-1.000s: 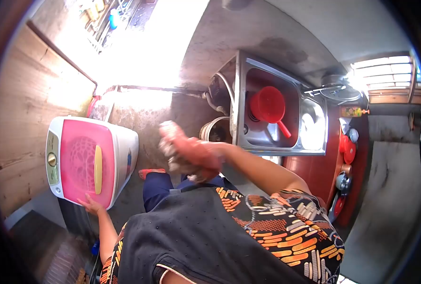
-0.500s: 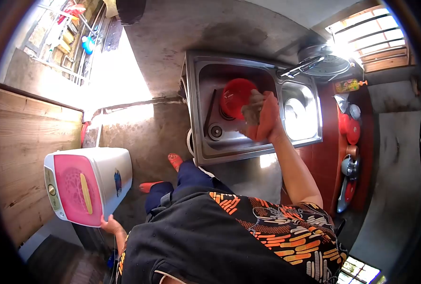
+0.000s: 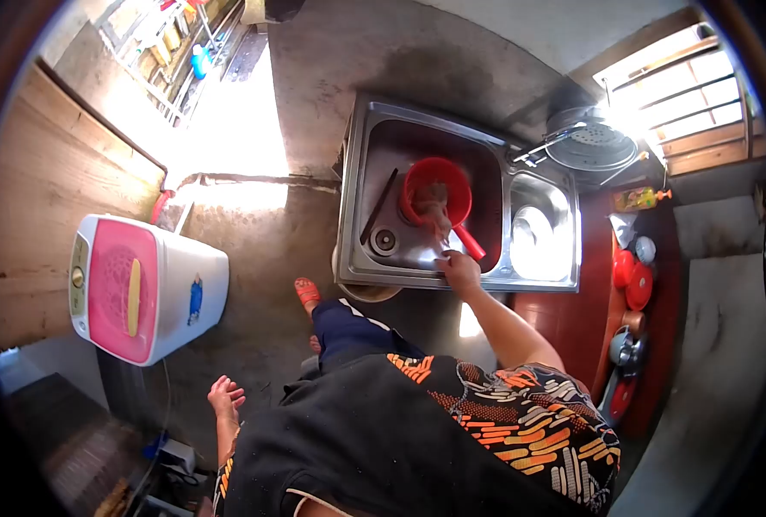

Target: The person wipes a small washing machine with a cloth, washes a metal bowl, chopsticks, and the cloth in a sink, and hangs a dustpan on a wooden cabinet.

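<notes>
My right hand [image 3: 462, 272] is over the near edge of the steel sink [image 3: 495, 280], fingers pinched on the end of a limp, wet-looking greyish cloth [image 3: 434, 215]. The cloth hangs from my fingers into a red dipper [image 3: 465, 185]. That dipper sits in the larger sink bowl, its red handle [image 3: 469, 244] pointing toward me. My left hand [image 3: 226, 397] is in the air by my side, fingers loosely bent and apart, with nothing in it. Closest to it is a small white washer [image 3: 195, 280] with a pink lid.
A dark stick [image 3: 378, 207] lies in the sink left of the dipper, by the drain [image 3: 384, 240]. White dishes [image 3: 531, 233] fill the smaller bowl. Behind it are a faucet [image 3: 542, 146] and a metal steamer tray [image 3: 594, 142]. Lids and ladles line the right ledge.
My right hand has come down and nearer me, the cloth lowered from above the dipper into it. My left hand has left the washer's corner. The view has shifted.
</notes>
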Demonstrator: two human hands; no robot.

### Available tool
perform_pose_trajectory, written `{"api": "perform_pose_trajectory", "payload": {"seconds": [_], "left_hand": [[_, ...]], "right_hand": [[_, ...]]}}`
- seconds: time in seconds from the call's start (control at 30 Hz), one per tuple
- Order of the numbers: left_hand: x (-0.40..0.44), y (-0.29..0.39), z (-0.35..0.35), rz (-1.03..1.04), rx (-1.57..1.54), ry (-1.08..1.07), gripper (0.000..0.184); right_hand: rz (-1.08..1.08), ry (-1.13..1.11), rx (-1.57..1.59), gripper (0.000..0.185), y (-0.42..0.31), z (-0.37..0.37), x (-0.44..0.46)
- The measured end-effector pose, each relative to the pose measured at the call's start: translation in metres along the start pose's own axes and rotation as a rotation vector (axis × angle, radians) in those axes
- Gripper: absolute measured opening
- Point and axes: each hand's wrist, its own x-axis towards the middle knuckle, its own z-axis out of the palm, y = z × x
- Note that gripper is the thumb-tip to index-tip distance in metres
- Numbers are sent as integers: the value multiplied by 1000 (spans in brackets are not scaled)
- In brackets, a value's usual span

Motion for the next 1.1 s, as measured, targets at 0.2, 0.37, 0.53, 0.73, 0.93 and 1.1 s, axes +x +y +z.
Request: {"api": "perform_pose_trajectory", "payload": {"seconds": [0.2,0.37,0.53,0.73,0.93,1.1], "left_hand": [[-42,-129,-1,-203,9,32,31],[-36,-198,6,-108,59,16,29],[-95,-123,70,-125,80,-16,32],[-145,-41,174,244,-2,166,30],[-243,29,372,629,-23,46,24],[-318,36,465,846,236,-223,23]], "right_hand": [[-15,120,-49,37,-20,-6,-5],[39,144,65,35,-20,-13,-10],[13,73,707,19,10,-1,5],[148,356,1617,15,110,-95,116],[86,79,1655,39,202,-180,214],[112,-114,1618,34,215,-193,241]]}}
